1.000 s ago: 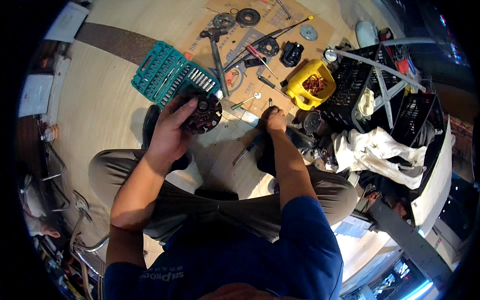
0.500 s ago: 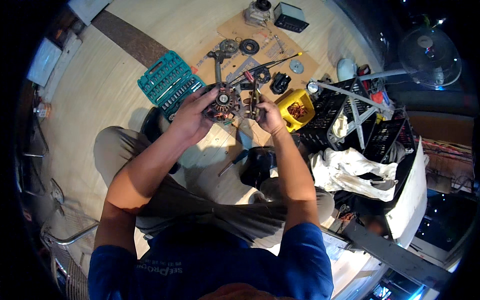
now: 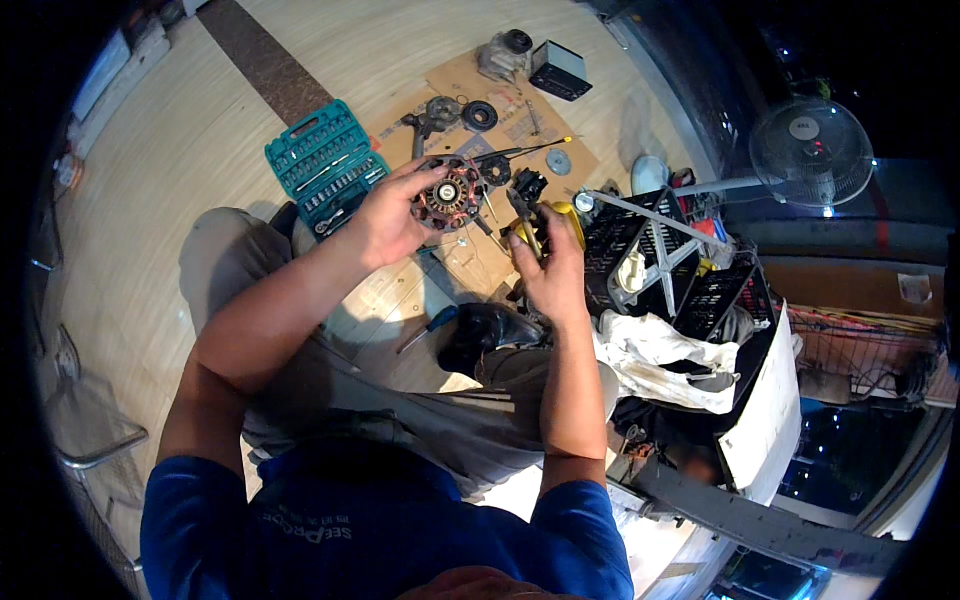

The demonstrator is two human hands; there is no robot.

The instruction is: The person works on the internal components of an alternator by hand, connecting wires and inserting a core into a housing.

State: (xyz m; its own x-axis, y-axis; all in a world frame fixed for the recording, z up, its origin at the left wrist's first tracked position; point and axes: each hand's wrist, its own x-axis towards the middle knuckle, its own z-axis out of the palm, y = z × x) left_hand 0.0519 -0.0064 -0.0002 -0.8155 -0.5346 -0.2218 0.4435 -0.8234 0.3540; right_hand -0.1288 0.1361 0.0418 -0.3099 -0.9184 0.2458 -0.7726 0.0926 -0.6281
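In my left hand [image 3: 392, 218] is a round alternator part [image 3: 447, 196] with copper windings and a bright hub at its centre. My thumb lies across its upper left edge, and the fingers go underneath. Apart from it, to the right, my right hand [image 3: 557, 272] is closed on a narrow dark metal piece [image 3: 528, 222] with a brass-toned edge; its exact kind is unclear. Behind that hand a yellow container [image 3: 572, 218] is mostly hidden. A black plastic part [image 3: 528, 184] lies just beyond the piece's upper end.
An open green socket set [image 3: 322, 165] lies on the left. On the cardboard [image 3: 455, 75] are a black pulley ring [image 3: 480, 116], a metal disc [image 3: 558, 161] and other parts. Black crates [image 3: 640, 235], a white cloth [image 3: 665, 355] and a fan [image 3: 812, 150] stand right. A screwdriver [image 3: 432, 324] lies near my shoe.
My hands have moved apart: the right hand drew the dark metal piece away from the wound part, right and toward me. The left hand still holds the wound part. The whole view has shifted somewhat.
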